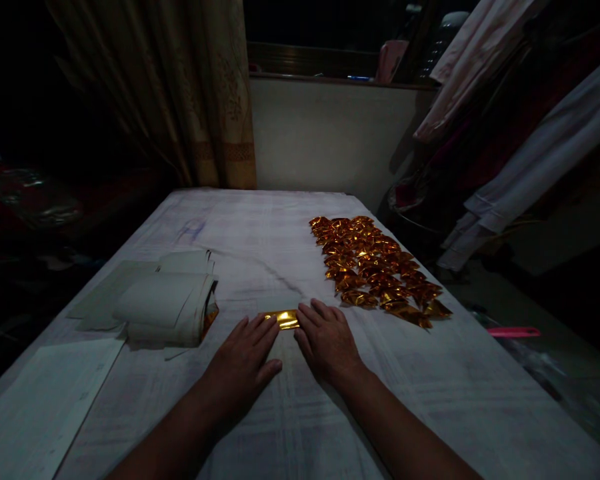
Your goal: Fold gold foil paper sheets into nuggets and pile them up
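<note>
A small folded strip of gold foil paper (286, 319) lies flat on the cloth-covered table (300, 413). My left hand (247, 357) rests on its left end, fingers stretched out and thumb apart. On the strip's right end lie the fingertips of my right hand (327, 340), which is also laid out flat. Between the hands the shiny middle of the strip shows; both its ends are hidden under fingers. Several rows of folded gold foil pieces (370, 267) stand to the right, beyond my right hand. A stack of pale paper sheets (160, 303) sits left of my left hand.
Large white sheets (45, 400) lie at the table's near left. A curtain (215, 100) hangs behind the table, beside a windowsill with a pink cup (391, 60). Clothes (545, 147) hang at the right. A pink handle (514, 332) shows past the right edge.
</note>
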Demonstrator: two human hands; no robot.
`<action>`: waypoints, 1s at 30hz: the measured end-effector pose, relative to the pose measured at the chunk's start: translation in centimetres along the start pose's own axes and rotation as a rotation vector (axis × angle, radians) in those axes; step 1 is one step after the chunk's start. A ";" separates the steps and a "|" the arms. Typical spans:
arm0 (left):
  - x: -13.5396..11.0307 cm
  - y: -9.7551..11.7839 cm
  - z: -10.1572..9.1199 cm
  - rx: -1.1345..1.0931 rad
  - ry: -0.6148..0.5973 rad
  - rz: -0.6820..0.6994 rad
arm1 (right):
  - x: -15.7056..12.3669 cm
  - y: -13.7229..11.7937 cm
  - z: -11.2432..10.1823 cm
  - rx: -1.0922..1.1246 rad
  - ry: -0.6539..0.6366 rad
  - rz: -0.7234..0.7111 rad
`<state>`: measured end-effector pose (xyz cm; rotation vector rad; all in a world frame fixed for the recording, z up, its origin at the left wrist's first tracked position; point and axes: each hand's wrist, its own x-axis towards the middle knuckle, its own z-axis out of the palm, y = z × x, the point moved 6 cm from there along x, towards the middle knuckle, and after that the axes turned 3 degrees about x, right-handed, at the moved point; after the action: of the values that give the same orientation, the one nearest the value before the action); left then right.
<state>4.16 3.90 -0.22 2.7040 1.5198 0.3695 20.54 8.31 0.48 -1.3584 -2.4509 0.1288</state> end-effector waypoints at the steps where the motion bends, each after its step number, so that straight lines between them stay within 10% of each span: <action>1: -0.1 -0.1 0.1 0.006 -0.007 0.002 | 0.0 -0.2 0.0 0.006 0.003 -0.006; 7: 0.0 0.3 0.3 0.010 -0.009 0.005 | -0.9 -2.9 0.3 0.082 -0.108 -0.170; 24: 1.7 2.3 -0.9 0.093 0.038 -0.113 | -3.1 -0.7 0.1 0.048 -0.105 -0.013; 30: -1.0 -0.5 -1.3 0.201 0.030 -0.078 | -3.0 -0.6 0.0 0.052 -0.135 0.003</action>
<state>2.99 3.19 0.74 2.7854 1.7543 0.2699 21.52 5.47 -0.09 -1.3732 -2.5365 0.2919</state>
